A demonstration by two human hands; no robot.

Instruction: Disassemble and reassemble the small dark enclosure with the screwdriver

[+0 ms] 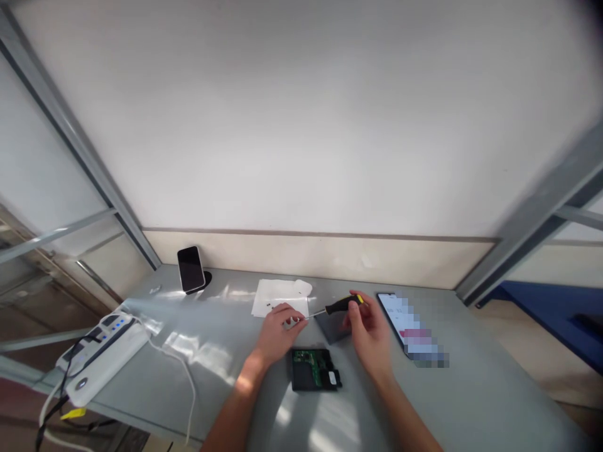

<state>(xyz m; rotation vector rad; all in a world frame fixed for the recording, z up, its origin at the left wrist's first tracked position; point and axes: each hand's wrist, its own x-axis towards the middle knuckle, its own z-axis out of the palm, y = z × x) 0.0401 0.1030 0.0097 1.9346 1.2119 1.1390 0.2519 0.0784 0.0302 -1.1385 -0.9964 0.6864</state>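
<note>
My right hand [370, 329] grips a small screwdriver [340, 306] with a black handle and yellow cap, its thin shaft pointing left. My left hand [279, 329] is curled, with its fingertips pinched at the screwdriver's tip; whatever they hold is too small to make out. Between the hands lies a flat dark grey cover plate [331, 327]. Just in front of it sits an opened black device case [313, 370] with a green circuit board showing. A white sheet of paper [280, 297] with tiny dark specks lies behind my left hand.
On the grey table [461, 389], a lit phone [412, 329] lies flat to the right. A dark phone [191, 269] stands on a stand at the back left. A white power strip [101, 351] with cables sits at the left edge. Metal frame posts rise at both sides.
</note>
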